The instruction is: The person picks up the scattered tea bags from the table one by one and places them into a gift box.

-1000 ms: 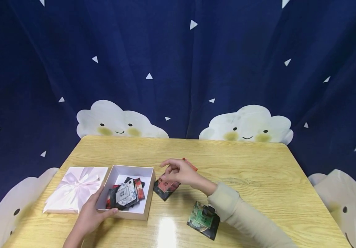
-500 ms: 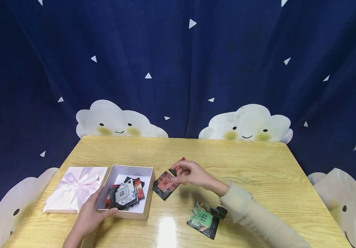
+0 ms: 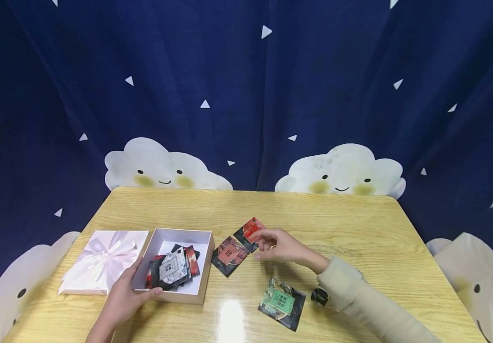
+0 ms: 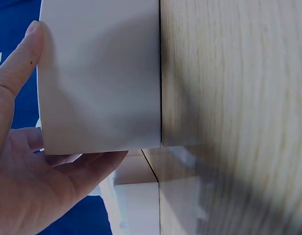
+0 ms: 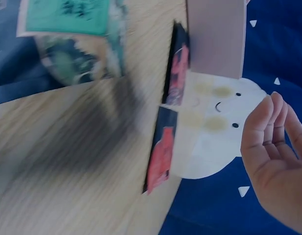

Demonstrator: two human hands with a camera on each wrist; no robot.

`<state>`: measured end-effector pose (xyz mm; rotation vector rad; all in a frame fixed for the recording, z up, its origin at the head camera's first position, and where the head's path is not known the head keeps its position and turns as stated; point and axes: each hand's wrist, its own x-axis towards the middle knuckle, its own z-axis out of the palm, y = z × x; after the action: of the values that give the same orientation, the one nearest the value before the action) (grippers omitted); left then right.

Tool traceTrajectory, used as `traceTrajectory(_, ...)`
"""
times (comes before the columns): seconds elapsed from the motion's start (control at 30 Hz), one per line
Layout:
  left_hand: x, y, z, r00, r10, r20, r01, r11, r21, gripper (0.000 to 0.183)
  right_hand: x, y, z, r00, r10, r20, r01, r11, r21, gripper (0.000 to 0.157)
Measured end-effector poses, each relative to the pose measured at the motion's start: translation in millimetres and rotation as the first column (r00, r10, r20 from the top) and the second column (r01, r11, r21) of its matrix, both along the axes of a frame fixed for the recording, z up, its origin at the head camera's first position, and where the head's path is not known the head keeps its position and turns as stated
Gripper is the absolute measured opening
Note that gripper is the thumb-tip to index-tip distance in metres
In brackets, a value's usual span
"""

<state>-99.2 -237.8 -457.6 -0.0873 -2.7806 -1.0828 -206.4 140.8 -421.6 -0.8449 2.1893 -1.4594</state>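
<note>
My left hand (image 3: 124,295) grips the near left corner of a pale pink gift box (image 3: 182,298), thumb at the front rim and fingers along the left side. Several overlapping sachets (image 3: 173,266) in white, red and black lie inside. My right hand (image 3: 282,248) holds nothing, its fingers loosely bent over the near edge of a bright red and black sachet (image 3: 251,227). Touching distance from that lies a dusky red sachet (image 3: 228,256), right by the box's side. A green-labelled sachet (image 3: 282,302) rests nearer the front; the right wrist view shows it blurred.
The box's lid (image 3: 100,259), with a pale ribbon bow, lies left of the box. A small black wrist camera (image 3: 319,296) hangs under the right cuff. A dark blue curtain (image 3: 246,95) with clouds stands behind the wooden table (image 3: 358,228).
My right hand has drawn back rightward from over the dusky red sachet, uncovering it and much of the bright red one. The left hand and the box stay put.
</note>
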Motion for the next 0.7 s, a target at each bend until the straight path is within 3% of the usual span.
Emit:
traceTrajectory(0.27,0.1,0,0.1,1.000,0.001,0.011,-0.001,1.000,-0.002,0.096,0.0,18,-17.6,0.997,0.079,-0.027,-0.078,0.996,0.046,0.052)
traceTrajectory(0.5,0.1,-1,-0.7,1.000,-0.002,-0.005,0.002,1.000,-0.003,0.096,2.0,34,-34.8,0.980,0.137,-0.142,-0.115,0.981,0.154,0.065)
traceTrajectory(0.7,-0.7,-1,-1.9,1.000,-0.004,-0.019,0.004,1.000,0.003,0.095,4.7,43,-45.9,0.969,0.194,-0.151,-0.161,0.965,0.209,0.069)
